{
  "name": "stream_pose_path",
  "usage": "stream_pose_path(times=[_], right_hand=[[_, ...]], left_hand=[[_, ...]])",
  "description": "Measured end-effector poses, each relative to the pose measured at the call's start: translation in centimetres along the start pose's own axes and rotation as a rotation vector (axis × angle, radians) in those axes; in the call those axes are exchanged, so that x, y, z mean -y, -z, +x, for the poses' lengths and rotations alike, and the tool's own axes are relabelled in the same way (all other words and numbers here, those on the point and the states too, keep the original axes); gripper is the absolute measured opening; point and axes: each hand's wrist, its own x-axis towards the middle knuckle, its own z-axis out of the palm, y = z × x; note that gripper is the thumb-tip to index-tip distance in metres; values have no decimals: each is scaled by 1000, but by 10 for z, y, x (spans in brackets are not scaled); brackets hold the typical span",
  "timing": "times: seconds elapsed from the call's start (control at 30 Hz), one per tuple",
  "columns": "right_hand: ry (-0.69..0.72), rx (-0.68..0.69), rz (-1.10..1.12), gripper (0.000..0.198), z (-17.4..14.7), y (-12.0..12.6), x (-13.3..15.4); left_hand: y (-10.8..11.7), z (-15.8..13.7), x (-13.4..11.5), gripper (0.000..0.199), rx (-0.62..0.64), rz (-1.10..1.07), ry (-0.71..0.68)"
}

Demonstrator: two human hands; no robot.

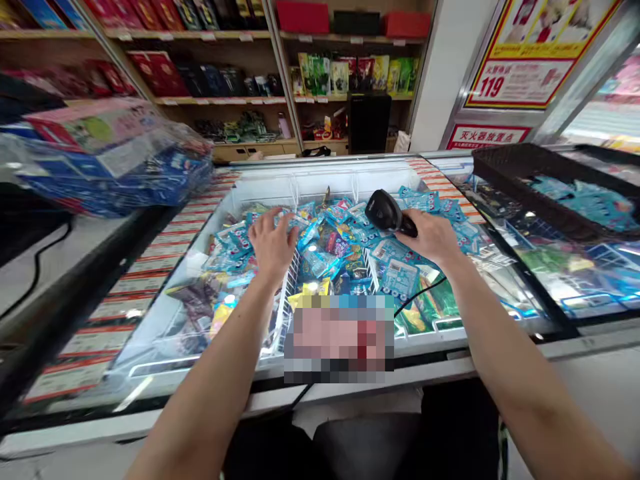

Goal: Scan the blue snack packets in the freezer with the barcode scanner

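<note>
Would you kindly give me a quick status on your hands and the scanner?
Right hand gripping black barcode scanner. Left hand open above blue packets, contact unclear. Scanner's black cable running back toward the person.

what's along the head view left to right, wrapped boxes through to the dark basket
Wrapped boxes, left hand, scanner, right hand, dark basket.

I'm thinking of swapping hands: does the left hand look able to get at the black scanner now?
Probably yes: the left hand looks free, and nothing seems to stand between it and the black scanner. The right hand grips one end of it, though, and would have to let go.
</note>
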Motion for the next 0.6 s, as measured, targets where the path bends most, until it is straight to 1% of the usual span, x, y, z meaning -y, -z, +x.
stream_pose_path(times=[0.07,0.13,0.23,0.33,0.43,0.53,0.6], right_hand=[[3,12,10,40,0,0,0],[2,24,16,41,-1,0,0],[-7,42,16,42,-1,1,-1],[-31,38,8,42,-1,1,-4],[-44,15,17,41,-1,0,-8],[-40,4,38,41,-2,-1,-12],[-36,5,52,41,-2,-1,-13]], left_hand=[[-7,-1,-2,36,107,-11,-81],[-12,-2,-4,33,155,-7,-109],[-13,-3,-4,34,112,29,-43],[-11,-4,-5,34,58,44,-30],[-10,-3,-8,34,47,27,-84],[-11,1,-12,36,77,-33,-185],[-13,4,-15,37,94,-85,-217]])
